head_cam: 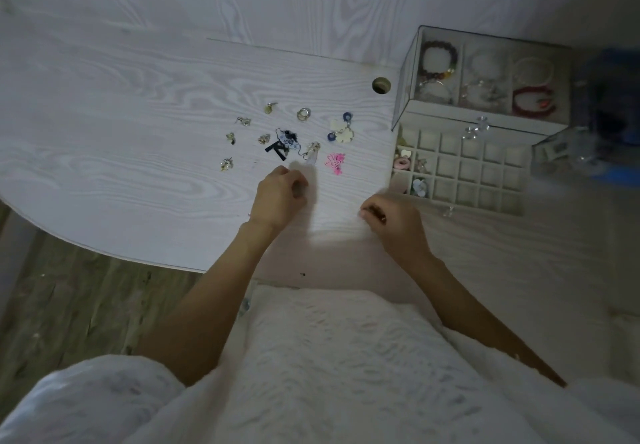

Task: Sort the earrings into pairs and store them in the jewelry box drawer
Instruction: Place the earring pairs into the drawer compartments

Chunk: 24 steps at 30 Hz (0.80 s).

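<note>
White lap and two bare forearms nearest; left hand [280,197] on the table [138,166], fingers curled, contents cannot be told; right hand [388,218] curled round something small and dark. Loose earrings [287,138] lie just beyond the left hand, which is nearer. Jewelry box drawer [478,173] open, right of both hands

No writing, label, brand, number or sign can be read anywhere in the head view; the picture is dim, and the blue things at the right edge are too blurred to show any lettering.
</note>
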Tool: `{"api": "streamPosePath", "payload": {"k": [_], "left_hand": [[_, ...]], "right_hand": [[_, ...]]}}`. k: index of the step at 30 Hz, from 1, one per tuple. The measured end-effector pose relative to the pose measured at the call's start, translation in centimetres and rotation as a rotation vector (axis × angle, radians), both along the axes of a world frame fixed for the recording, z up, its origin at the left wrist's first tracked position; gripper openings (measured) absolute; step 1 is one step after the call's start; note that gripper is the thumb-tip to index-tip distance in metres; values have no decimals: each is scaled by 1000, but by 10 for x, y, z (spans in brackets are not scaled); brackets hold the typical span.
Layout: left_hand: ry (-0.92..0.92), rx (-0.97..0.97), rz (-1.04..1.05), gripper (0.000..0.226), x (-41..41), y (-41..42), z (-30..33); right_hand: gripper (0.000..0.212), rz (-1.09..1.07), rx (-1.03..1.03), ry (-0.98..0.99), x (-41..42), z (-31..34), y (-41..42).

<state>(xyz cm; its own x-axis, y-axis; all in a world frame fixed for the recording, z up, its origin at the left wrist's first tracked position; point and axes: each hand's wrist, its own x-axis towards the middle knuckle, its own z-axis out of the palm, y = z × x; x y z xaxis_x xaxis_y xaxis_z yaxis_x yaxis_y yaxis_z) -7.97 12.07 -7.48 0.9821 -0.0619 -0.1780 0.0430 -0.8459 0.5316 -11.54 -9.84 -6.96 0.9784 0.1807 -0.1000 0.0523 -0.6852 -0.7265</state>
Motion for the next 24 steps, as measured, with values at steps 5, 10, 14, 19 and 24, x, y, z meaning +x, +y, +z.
{"api": "streamPosePath", "payload": {"k": [5,10,14,19,24], "left_hand": [[-17,-104,-7,21,-6,-25,-1],[-11,-177,-34,17,-8,-42,-4],[-50,-223,-61,14,2,-51,5],[-94,-367,-101,13,30,-85,27],[-147,-399,-155,17,68,-143,26]], "right_hand": [[6,-287,117,-93,21,19,-39],[11,-376,-6,-236,74,22,-63],[16,-299,-185,-238,97,6,-68],[22,-295,-226,-208,87,1,-73],[26,-185,-300,-192,70,-2,-83]]}}
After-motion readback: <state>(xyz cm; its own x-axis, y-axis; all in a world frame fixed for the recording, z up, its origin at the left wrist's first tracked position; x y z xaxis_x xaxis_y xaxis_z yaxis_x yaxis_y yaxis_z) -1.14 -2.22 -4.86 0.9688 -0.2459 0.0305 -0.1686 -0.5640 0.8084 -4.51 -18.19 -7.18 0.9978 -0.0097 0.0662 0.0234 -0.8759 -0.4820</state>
